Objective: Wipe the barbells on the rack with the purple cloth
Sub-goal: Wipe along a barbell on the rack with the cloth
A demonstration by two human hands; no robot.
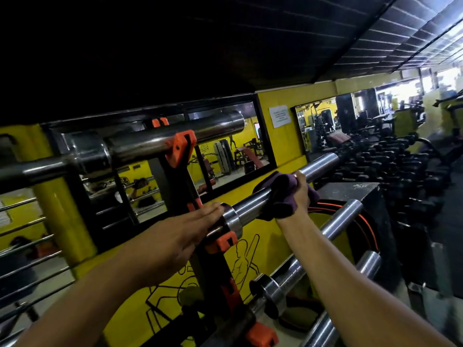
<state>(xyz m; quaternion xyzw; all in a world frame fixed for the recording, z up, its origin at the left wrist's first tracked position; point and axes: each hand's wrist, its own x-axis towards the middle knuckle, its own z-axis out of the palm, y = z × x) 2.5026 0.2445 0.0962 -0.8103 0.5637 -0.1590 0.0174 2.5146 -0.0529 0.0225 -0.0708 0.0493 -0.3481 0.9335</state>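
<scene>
- On the black rack upright (193, 196) in front of me, orange hooks (180, 149) carry several chrome barbells stacked one above another.
- My right hand (299, 196) is wrapped around the sleeve of the second barbell (253, 206), fingers curled over the purple cloth (280, 196) so the cloth is pressed against the steel between my palm and the bar.
- The cloth bunches around the sleeve about midway along it, with a loose fold hanging below.
- My left hand (180, 236) lies flat with straight fingers, the fingertips touching the collar (231, 221) of that same barbell just beside the orange hook; it holds nothing.
- The top barbell (150, 144) sits above, its thick sleeve pointing right.
- Lower barbell sleeves (343, 221) stick out below my right forearm.
- Behind the rack are a yellow wall (283, 156) and a mirror (225, 151).
- To the right, a long dumbbell rack (390, 159) runs away into the gym.
</scene>
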